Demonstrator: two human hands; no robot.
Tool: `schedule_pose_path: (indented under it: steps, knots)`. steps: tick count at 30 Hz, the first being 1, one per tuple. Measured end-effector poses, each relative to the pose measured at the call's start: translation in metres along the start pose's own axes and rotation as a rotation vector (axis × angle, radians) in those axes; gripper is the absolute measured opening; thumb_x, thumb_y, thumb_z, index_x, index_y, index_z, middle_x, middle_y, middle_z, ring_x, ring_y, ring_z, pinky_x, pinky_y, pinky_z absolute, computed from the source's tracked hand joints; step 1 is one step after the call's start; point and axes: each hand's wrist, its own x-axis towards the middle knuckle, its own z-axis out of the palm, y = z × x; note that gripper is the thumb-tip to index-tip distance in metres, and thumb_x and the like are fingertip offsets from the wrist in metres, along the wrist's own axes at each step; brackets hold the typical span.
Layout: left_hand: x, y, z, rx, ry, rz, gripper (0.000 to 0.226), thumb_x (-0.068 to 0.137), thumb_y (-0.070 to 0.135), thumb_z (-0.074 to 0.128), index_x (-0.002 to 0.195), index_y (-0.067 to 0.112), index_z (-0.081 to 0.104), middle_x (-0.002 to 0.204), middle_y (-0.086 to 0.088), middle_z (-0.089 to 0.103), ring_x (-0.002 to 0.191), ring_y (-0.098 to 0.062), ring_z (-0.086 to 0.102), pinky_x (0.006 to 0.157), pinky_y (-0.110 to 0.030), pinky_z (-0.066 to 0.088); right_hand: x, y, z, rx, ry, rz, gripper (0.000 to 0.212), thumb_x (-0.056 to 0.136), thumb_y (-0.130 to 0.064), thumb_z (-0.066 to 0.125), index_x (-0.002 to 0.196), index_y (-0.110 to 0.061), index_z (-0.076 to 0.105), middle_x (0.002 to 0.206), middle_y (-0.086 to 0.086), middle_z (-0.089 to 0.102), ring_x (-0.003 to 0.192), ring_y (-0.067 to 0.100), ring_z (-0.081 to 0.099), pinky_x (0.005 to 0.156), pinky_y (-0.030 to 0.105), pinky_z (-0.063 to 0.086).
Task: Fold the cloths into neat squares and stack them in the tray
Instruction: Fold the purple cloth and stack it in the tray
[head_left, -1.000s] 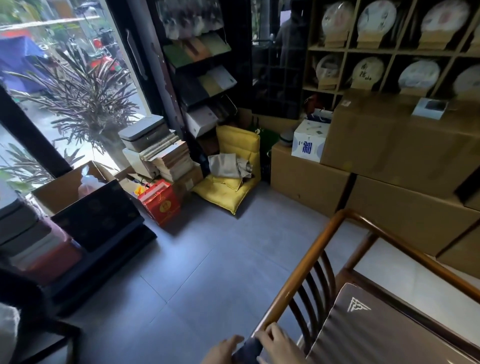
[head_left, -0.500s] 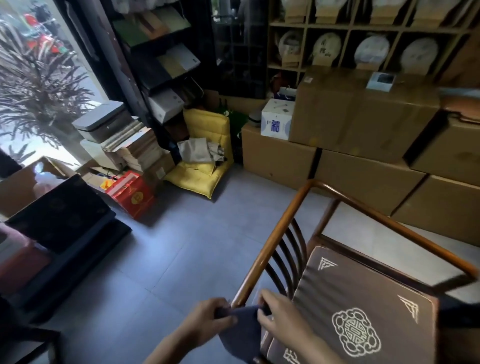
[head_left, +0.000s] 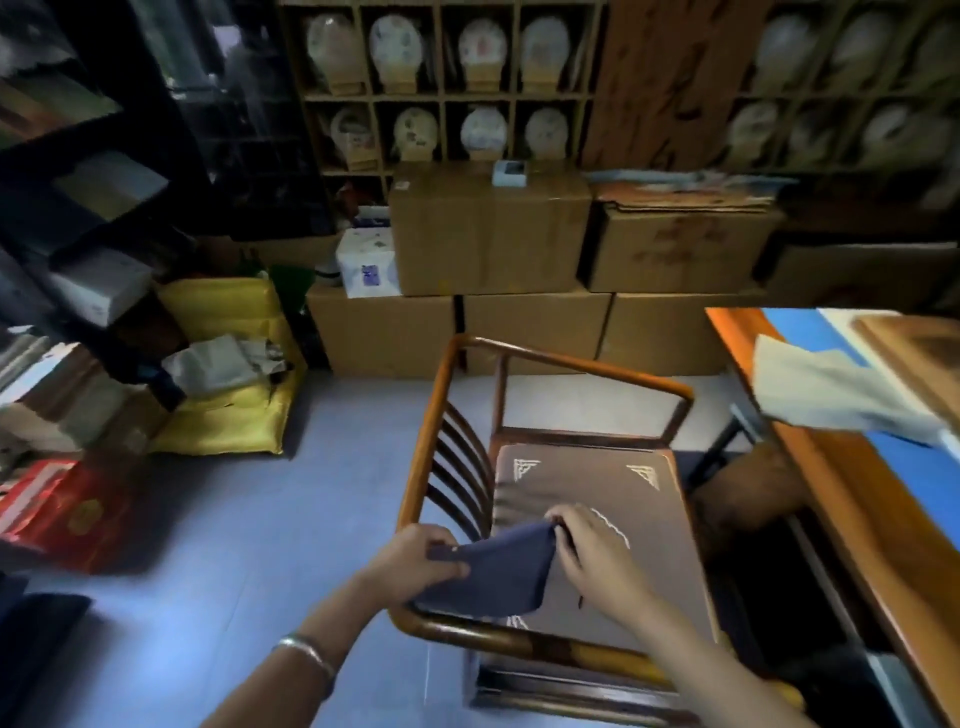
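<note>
I hold a dark blue cloth (head_left: 493, 571) in front of me, over the left edge of a wooden chair. My left hand (head_left: 415, 558) pinches its left edge and my right hand (head_left: 592, 553) pinches its upper right corner. The cloth hangs folded between them. A pale grey-white cloth (head_left: 826, 389) lies on the table at the right, part of it draped over the table's near edge. What looks like a wooden tray (head_left: 914, 348) sits behind that cloth at the frame's right edge, mostly cut off.
The wooden chair (head_left: 561, 364) with a brown embroidered cushion (head_left: 623, 499) stands directly ahead. An orange wooden table (head_left: 852, 499) with a blue mat runs along the right. Stacked cardboard boxes (head_left: 488, 234) line the back wall. Yellow cushions (head_left: 228, 395) and a red box (head_left: 62, 509) crowd the left floor.
My view has swung right, bringing the table and pale cloth into sight. Both hands have risen with the dark blue cloth and now hold it over the chair.
</note>
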Motion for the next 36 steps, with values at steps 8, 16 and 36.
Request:
schedule_pose_path:
  steps: [8,16,36]
  knots:
    - [0.033,0.156,0.060,-0.151,-0.207,0.303,0.009,0.080,0.025,0.076,0.076,0.018,0.070,0.066,0.010,0.064,0.065,0.005,0.057,0.062,-0.014,0.043,-0.138,0.065,-0.111,-0.132,0.316,0.271,0.018,0.099,-0.020,0.038,0.101,-0.011,0.053,0.098,0.007,0.056,0.094,0.022,0.055,0.085,0.033,0.042]
    - [0.034,0.365,0.232,-0.174,-0.506,0.550,0.014,0.086,0.020,0.070,0.097,0.011,0.071,0.094,-0.003,0.077,0.086,-0.010,0.069,0.079,-0.027,0.053,-0.347,0.132,-0.209,-0.157,0.653,0.642,0.011,0.096,-0.023,0.038,0.100,-0.020,0.048,0.094,0.002,0.056,0.090,0.022,0.056,0.077,0.029,0.039]
    - [-0.057,0.589,0.558,-0.293,-0.895,0.661,0.020,0.089,0.017,0.065,0.070,0.020,0.059,0.055,0.018,0.055,0.055,0.005,0.049,0.055,-0.014,0.037,-0.638,0.238,-0.283,-0.273,1.000,1.268,0.010,0.083,-0.010,0.059,0.084,-0.020,0.055,0.081,-0.001,0.055,0.075,0.021,0.051,0.063,0.034,0.039]
